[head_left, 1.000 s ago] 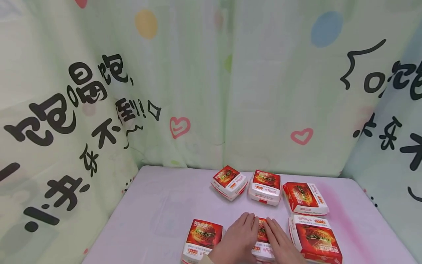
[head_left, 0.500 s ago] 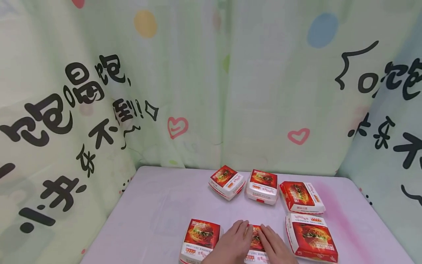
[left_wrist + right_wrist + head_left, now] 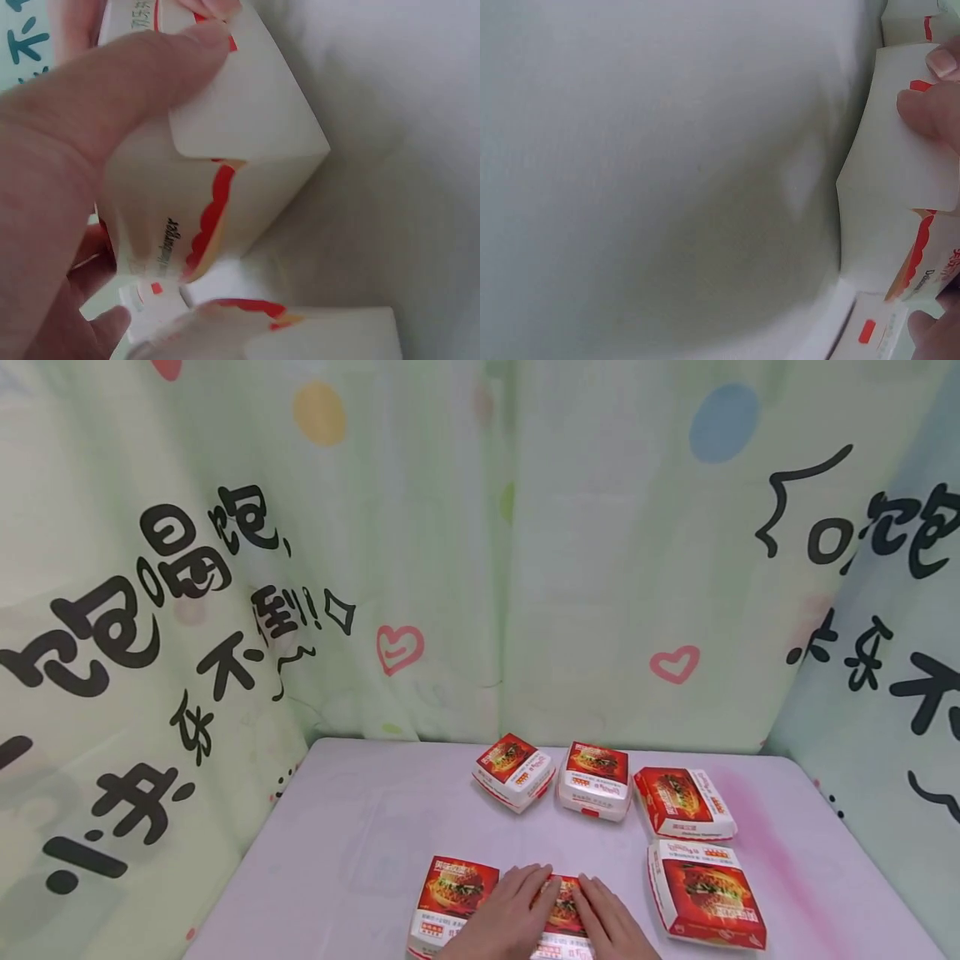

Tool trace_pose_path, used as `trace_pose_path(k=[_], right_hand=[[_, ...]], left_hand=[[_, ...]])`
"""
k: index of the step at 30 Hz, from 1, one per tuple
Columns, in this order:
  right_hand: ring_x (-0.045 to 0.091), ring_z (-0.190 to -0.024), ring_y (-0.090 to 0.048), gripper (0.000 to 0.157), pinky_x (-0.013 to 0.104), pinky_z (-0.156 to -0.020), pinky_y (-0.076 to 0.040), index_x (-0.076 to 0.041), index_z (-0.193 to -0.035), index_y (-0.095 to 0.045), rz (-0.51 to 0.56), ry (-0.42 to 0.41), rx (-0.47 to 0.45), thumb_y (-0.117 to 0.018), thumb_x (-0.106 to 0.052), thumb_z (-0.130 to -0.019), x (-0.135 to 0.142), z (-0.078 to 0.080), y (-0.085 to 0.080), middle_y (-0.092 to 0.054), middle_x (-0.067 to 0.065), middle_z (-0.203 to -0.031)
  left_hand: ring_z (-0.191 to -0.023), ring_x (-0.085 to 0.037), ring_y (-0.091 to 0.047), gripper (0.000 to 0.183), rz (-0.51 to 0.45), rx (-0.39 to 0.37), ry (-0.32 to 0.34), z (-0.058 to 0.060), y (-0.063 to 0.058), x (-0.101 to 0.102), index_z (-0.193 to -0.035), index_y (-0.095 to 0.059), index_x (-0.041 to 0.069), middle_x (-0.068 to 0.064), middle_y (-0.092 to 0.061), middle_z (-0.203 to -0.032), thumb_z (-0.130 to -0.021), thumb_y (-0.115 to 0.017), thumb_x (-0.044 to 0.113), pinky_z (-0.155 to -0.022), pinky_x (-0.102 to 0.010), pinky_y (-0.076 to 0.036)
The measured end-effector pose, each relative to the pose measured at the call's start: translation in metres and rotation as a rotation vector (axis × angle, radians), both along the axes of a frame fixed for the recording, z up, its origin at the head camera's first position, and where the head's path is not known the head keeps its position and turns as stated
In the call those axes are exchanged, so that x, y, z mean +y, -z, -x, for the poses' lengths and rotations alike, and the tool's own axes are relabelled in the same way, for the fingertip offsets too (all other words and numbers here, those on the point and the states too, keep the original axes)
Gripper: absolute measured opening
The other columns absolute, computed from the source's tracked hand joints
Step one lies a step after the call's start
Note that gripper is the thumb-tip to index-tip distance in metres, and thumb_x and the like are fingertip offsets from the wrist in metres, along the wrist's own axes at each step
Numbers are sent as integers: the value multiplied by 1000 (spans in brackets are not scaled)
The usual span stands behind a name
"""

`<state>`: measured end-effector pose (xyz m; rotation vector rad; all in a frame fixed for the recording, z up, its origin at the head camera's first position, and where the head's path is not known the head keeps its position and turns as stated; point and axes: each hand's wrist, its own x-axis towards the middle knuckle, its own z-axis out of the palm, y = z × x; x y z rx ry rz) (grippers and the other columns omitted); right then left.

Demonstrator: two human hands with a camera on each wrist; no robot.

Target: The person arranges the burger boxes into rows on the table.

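Both hands hold a red-and-white hamburger box (image 3: 564, 917) at the front middle of the table. My left hand (image 3: 504, 917) spans its left side and my right hand (image 3: 613, 922) its right side, fingers over the top. In the left wrist view, the thumb presses the white front of the box (image 3: 247, 105) beside a red tab, while other fingers reach round the far side. The right wrist view shows the right thumb (image 3: 926, 112) on that same front face. Close on the left stands another hamburger box (image 3: 453, 893), partly behind my left hand.
Two hamburger boxes stand at the back, one turned askew (image 3: 514, 772) and one straighter (image 3: 596, 781). On the right, a box (image 3: 686, 804) stands behind a front box (image 3: 707, 895). A printed curtain (image 3: 585, 560) hangs behind the pale table (image 3: 360, 843).
Both hands have slid the held box leftward and slightly nearer, closing the distance to the left box. The other boxes keep their arrangement; the whole view has shifted a little.
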<state>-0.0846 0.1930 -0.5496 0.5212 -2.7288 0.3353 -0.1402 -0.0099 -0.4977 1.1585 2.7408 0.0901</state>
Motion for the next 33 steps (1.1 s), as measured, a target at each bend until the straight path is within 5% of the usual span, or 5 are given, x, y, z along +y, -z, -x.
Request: trace_pose_path(k=[5, 17, 20, 25, 33], right_hand=[[25, -134, -47, 102, 42, -104, -45, -8, -141, -48, 0, 40, -120, -52, -86, -75, -8, -4, -8, -48, 7, -149], [30, -134, -46, 105, 6, -115, 11, -3, -140, -50, 19, 28, -104, -53, -85, -75, -18, -4, -4, -46, 12, -149], [28, -134, -46, 103, 23, -121, -22, -5, -140, -49, -22, 32, -90, -50, -86, -77, -22, -4, -4, -46, 10, -149], [25, -135, -43, 100, 33, -109, -44, -7, -141, -48, -52, 16, -52, -49, -85, -78, -27, -3, -2, -45, 9, -150], [5, -142, -4, 97, 4, -112, 14, -6, -136, -51, -29, -44, 127, -57, -82, -76, -26, 3, 9, -50, 12, -145]], left_hand=[[-149, -17, -29, 98, -41, 10, -7, 0, 4, -8, -156, -28, 25, 6, -29, -161, -79, -45, 84, -121, -53, -27], [-150, -19, -26, 97, -97, -1, -30, -5, 6, -14, -155, -30, 24, 4, -29, -162, -80, -44, 84, -121, -54, -26], [-151, -19, -25, 98, -96, -6, -42, -6, 7, -14, -155, -30, 23, 3, -28, -162, -80, -43, 84, -121, -53, -25], [-151, -20, -25, 101, -86, -17, -75, -7, 7, -16, -155, -30, 21, 2, -28, -161, -78, -45, 85, -122, -52, -25], [-151, -19, -24, 102, -58, -54, -98, -7, 5, -19, -155, -29, 22, 4, -27, -162, -77, -48, 84, -122, -51, -24]])
